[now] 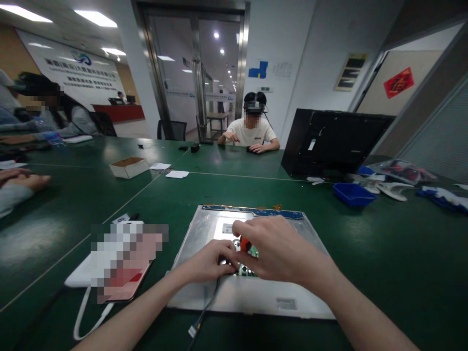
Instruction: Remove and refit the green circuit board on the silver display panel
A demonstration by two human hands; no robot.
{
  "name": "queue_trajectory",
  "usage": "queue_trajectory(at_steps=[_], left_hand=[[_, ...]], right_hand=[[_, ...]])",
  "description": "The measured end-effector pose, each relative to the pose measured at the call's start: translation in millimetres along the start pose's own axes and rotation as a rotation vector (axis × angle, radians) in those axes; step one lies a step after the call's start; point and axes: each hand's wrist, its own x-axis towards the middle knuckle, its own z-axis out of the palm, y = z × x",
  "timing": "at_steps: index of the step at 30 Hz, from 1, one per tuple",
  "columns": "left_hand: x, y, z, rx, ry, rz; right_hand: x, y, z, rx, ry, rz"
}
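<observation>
A flat display panel (241,295) with a silvery metal back lies on the green table in front of me. A blue circuit strip (263,212) runs along its far edge, and a green circuit board (245,270) sits at its middle, partly covered by my hands. My right hand (278,246) is closed round the orange and black handle of a screwdriver (244,243) above the board; its tip is hidden. Beside it, my left hand (210,261) has its fingers pinched at the board's left edge; what they hold is hidden. A dark cable (210,304) runs from under these fingers toward me.
Left of the panel lie a phone (127,278) and a white device with a white cable (82,312). Farther off are a white box (129,167), a blue tray (354,194) and a black monitor (336,141). Other people sit across and at the left.
</observation>
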Motion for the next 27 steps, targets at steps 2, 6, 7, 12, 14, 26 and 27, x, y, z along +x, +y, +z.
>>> queue_trajectory(at_steps=[2,6,7,12,14,26,27], left_hand=[[0.1,0.2,0.2,0.005,0.003,-0.009],[0.4,2.8,-0.2,-0.029,0.005,-0.004],[0.5,3.3,-0.3,-0.039,0.008,0.0],[0.5,2.7,-0.7,-0.027,-0.007,0.016],[0.2,2.3,-0.9,-0.019,-0.012,0.007],[0.5,3.6,-1.1,-0.02,-0.01,-0.009],[0.5,3.1,-1.1,-0.014,-0.014,-0.006]], right_hand=[[2.2,-1.1,2.8,-0.04,0.003,0.04],[4.2,-1.6,5.8,-0.074,-0.007,0.055],[3.6,-1.2,5.1,-0.062,-0.01,0.046],[-2.7,0.5,-2.2,0.028,-0.011,-0.002],[-3.4,0.3,-3.3,0.024,-0.019,0.004],[-0.2,-1.6,-1.0,0.002,-0.024,0.032],[-1.4,-1.5,-2.3,0.019,-0.031,0.023]])
